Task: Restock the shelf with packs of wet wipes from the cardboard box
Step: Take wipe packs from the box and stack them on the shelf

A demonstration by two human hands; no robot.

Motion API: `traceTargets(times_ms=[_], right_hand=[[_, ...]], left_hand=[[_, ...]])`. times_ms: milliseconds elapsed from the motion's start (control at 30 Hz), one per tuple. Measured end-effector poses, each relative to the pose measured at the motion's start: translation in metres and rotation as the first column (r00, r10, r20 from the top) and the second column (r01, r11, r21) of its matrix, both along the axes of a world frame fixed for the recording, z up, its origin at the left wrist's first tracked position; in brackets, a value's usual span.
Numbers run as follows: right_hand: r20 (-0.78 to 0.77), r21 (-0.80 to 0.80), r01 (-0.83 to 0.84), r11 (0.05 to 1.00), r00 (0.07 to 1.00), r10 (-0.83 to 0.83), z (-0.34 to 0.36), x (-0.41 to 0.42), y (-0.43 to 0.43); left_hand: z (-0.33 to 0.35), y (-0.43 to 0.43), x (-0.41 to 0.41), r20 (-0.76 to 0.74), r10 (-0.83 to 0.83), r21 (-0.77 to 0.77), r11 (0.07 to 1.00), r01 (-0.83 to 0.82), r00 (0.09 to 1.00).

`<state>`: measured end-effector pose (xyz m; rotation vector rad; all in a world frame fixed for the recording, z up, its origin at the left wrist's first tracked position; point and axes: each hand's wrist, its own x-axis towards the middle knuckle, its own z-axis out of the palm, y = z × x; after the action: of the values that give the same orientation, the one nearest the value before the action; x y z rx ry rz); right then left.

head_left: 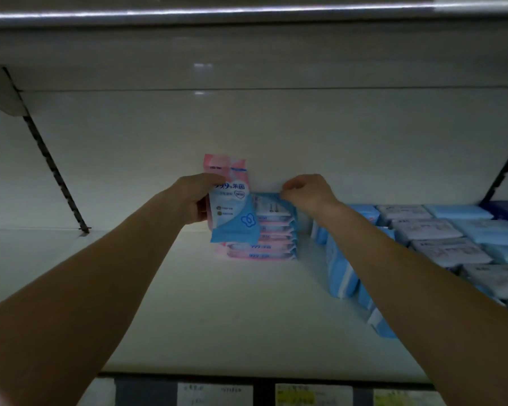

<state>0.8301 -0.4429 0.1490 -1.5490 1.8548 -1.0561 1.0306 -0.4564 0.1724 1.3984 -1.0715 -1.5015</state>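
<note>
- White shelf lies in dim light; the cardboard box is not in view.
- Left hand grips one pink-and-blue pack upright, fingers curled round its left edge.
- Stack stands by the back wall; right hand pinches its top pack.
- Blue packs fill the right side.
- Risk: the stack may probably slide over if the new pack lands off-centre.

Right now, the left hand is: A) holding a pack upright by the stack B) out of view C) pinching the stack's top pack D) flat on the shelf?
A: the left hand grips a pack upright beside the stack; the right hand is the one pinching the top pack.
</note>
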Motion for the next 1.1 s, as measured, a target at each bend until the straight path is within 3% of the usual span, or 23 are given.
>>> traceTargets(times_ms=[67, 167, 300, 500, 733, 900, 1100], right_hand=[[0.147, -0.008, 0.017, 1.000, 0.989, -0.016, 0.007, 0.002, 0.003], [0.409, 0.147, -0.071, 0.987, 0.913, 0.005, 0.017, 0.007, 0.018], [0.507, 0.263, -0.186, 0.947, 0.862, 0.028, 0.019, 0.004, 0.030], [0.637, 0.194, -0.202, 0.960, 0.770, 0.033, 0.022, -0.008, 0.035], [0.555, 0.182, -0.102, 0.978, 0.832, -0.016, 0.020, -0.015, 0.028], [0.642, 0.140, -0.070, 0.988, 0.766, -0.037, 0.022, -0.014, 0.018], [0.524, 0.096, 0.004, 0.995, 0.850, -0.054, 0.019, -0.003, 0.011]], left_hand=[[0.004, 0.004, -0.004, -0.066, -0.009, 0.006, 1.000, 0.010, 0.998], [0.010, 0.012, -0.013, -0.167, 0.008, 0.051, 0.999, 0.001, 0.986], [0.015, 0.020, -0.028, -0.250, 0.013, 0.065, 0.998, 0.004, 0.968], [0.015, 0.021, -0.034, -0.228, 0.000, 0.065, 0.998, 0.015, 0.974], [0.013, 0.017, -0.020, -0.003, -0.004, 0.047, 0.999, 0.004, 1.000], [0.012, 0.011, -0.006, 0.156, 0.023, -0.012, 1.000, -0.021, 0.987], [0.003, 0.004, -0.005, 0.359, 0.088, -0.089, 0.994, -0.060, 0.929]])
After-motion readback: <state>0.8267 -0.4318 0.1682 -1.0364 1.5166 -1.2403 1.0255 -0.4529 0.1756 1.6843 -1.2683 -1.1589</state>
